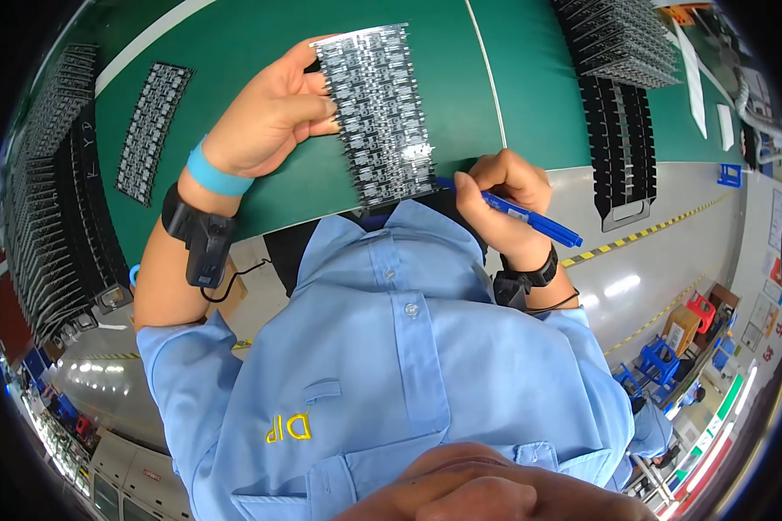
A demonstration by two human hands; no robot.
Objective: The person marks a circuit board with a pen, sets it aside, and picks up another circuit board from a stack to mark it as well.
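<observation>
A circuit board panel, packed with rows of small components, is held by its left edge over the green table. My left hand grips that edge, its thumb on the near face and its fingers reaching behind. In my right hand is a blue marker pen, slanting down to the right. The pen's other end reaches the panel's lower right corner; I cannot tell if it touches. Another similar panel lies on the table to the left of my left hand.
The green table spans the top of the view. A black slotted rack with stacked panels stands at the right. Another loaded rack stands at the far left. Blue stools and a person are beyond, lower right.
</observation>
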